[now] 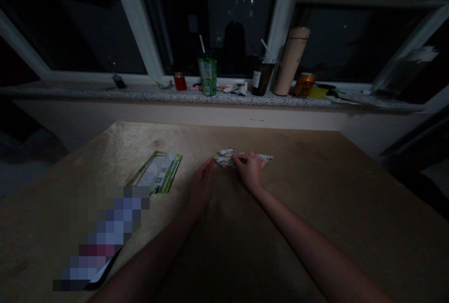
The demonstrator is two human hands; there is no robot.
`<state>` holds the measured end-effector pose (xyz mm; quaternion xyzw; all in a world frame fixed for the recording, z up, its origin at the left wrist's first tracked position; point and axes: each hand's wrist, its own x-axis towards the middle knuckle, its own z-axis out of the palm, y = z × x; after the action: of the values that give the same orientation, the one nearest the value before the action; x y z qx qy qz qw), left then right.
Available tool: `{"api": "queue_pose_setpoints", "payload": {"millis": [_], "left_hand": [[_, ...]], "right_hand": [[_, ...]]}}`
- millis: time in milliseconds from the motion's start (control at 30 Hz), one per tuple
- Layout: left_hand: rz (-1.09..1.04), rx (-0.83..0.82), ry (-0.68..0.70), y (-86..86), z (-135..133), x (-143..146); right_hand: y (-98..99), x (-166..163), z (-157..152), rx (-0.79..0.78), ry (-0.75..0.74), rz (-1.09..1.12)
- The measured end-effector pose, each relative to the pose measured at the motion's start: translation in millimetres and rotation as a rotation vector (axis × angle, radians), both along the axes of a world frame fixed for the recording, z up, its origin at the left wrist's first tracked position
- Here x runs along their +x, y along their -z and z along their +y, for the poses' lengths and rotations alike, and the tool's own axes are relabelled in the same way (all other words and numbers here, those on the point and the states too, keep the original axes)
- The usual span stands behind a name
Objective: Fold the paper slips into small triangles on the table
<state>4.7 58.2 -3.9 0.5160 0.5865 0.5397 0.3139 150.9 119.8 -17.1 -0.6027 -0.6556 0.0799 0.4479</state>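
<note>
A folded piece of printed paper [224, 159], white and green with pointed corners, lies on the table [301, 251] in front of me. My right hand [250, 168] is over its middle, thumb and fingers closed on it, so part of the paper is hidden; one pointed end shows beyond the knuckles. At the paper's left corner, my left hand [202, 182] rests on its side with the fingers stretched out. Its fingertips are close to the corner; whether they touch it is too dark to tell.
A green and white printed leaflet [163, 172] lies to the left, beside a pixelated device with a dark edge [101, 277]. On the stone windowsill [154, 99] stand a green cup with a straw [207, 74], a dark cup [262, 78], a tall beige flask [292, 62] and an orange can [303, 84].
</note>
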Motion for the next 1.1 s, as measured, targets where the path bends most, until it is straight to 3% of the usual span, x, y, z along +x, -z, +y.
{"api": "queue_pose_setpoints", "payload": {"millis": [1100], "left_hand": [[0.030,-0.029,0.028,2.5,2.9,-2.0]], "right_hand": [[4.8,2.6,0.1,0.009,-0.032,-0.023]]}}
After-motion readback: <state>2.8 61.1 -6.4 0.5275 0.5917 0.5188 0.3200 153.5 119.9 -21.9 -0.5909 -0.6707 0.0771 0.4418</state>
